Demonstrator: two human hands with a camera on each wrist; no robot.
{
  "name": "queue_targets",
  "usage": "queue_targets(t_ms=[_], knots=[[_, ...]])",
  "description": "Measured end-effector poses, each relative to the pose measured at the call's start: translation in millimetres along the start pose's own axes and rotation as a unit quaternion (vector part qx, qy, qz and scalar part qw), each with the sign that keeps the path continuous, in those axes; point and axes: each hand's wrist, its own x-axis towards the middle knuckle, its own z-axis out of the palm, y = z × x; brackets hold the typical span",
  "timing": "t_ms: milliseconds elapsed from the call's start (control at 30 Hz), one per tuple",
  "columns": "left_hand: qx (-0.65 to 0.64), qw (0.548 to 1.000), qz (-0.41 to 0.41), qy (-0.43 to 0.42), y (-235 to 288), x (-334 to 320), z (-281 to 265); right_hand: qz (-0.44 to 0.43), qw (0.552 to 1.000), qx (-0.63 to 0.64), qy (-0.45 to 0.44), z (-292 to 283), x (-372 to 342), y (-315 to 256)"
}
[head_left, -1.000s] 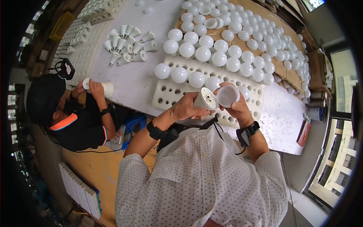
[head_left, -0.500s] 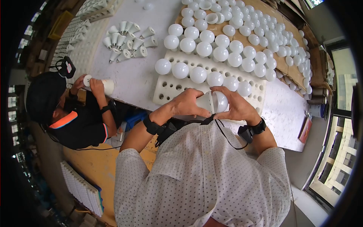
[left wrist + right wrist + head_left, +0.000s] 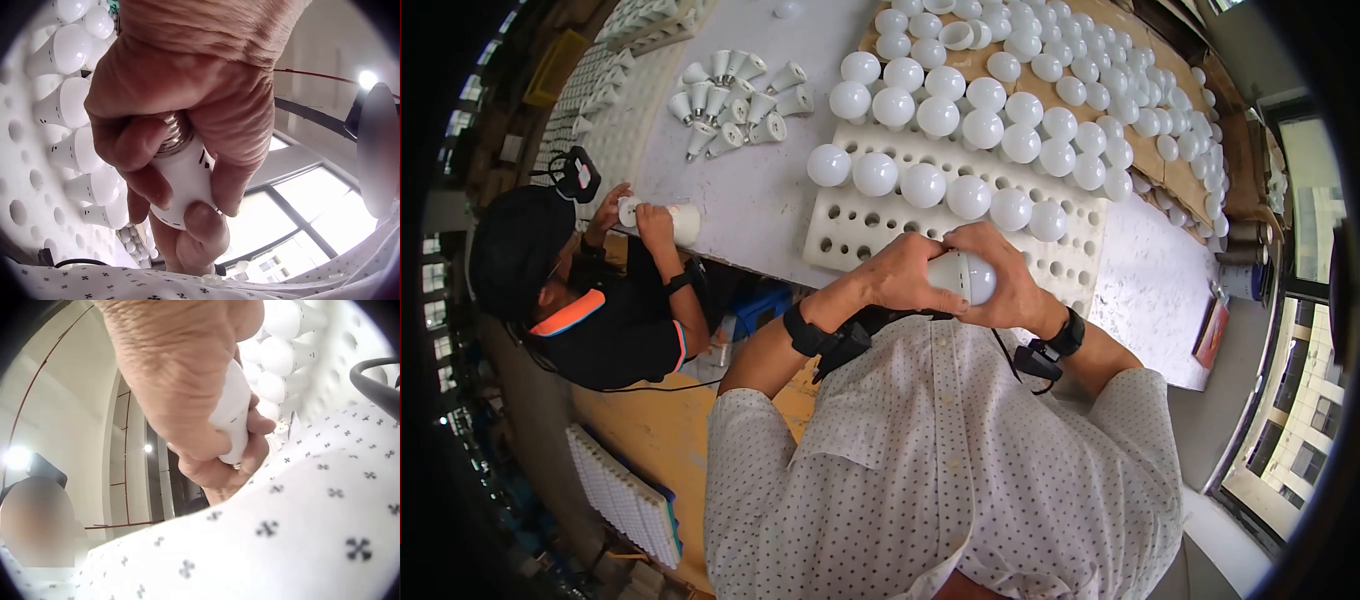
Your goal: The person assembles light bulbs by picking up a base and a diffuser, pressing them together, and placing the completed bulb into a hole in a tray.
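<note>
In the head view a white bulb base [image 3: 946, 277] and a round white cover [image 3: 977, 279] are joined between the two hands, near the shirt front. The left hand [image 3: 898, 275] grips the base; in the left wrist view its fingers curl round the base's white body [image 3: 181, 178] beside the metal screw end [image 3: 175, 134]. The right hand [image 3: 1012, 285] holds the cover, its palm hiding part of it. In the right wrist view the right hand [image 3: 181, 394] wraps the cover, with the other hand's fingertips on the bulb [image 3: 234, 422].
A white foam tray [image 3: 870, 232] with holes holds rows of bulbs just beyond the hands. More white covers [image 3: 1090, 95] lie on cardboard behind. Loose bulb bases [image 3: 735, 105] are piled to the left. Another person [image 3: 600, 290] works at the table's left edge.
The cover, first held apart with its opening showing, has come against the base, and both hands have closed in round the pair. The right hand has turned over the cover.
</note>
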Motion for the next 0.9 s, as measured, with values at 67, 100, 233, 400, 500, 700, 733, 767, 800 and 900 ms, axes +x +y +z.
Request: queue_targets(t_ms=[67,100,233,400,500,700,733,767,800,900], knots=[[0.017,1.000,0.019,-0.004,4,1,2,-0.056,0.997,0.039,0.028,2,-6,10],[0.026,1.000,0.014,-0.010,8,2,2,-0.054,0.997,0.039,0.030,2,-7,11],[0.023,0.999,0.002,-0.038,9,9,8,-0.044,0.996,0.067,0.037,0,-15,14],[0.014,0.995,-0.053,-0.088,8,26,14,0.019,0.993,0.103,0.056,-6,-31,19],[0.005,0.999,0.047,-0.011,-1,32,19,0.096,0.980,0.079,0.155,-36,-51,10],[-0.119,0.990,-0.068,0.008,5,35,-1,0.241,0.914,-0.230,0.233,-109,-97,61],[-0.121,0.989,-0.085,0.006,8,38,0,0.234,0.910,-0.280,0.199,-109,-98,76],[-0.135,0.988,-0.077,-0.007,-2,43,5,0.243,0.905,-0.305,0.169,-105,-98,91],[-0.132,0.988,-0.074,-0.005,-3,44,6,0.272,0.897,-0.317,0.146,-100,-95,99],[-0.070,0.994,-0.079,0.007,-4,38,2,0.285,0.899,-0.309,0.124,-94,-85,99]])
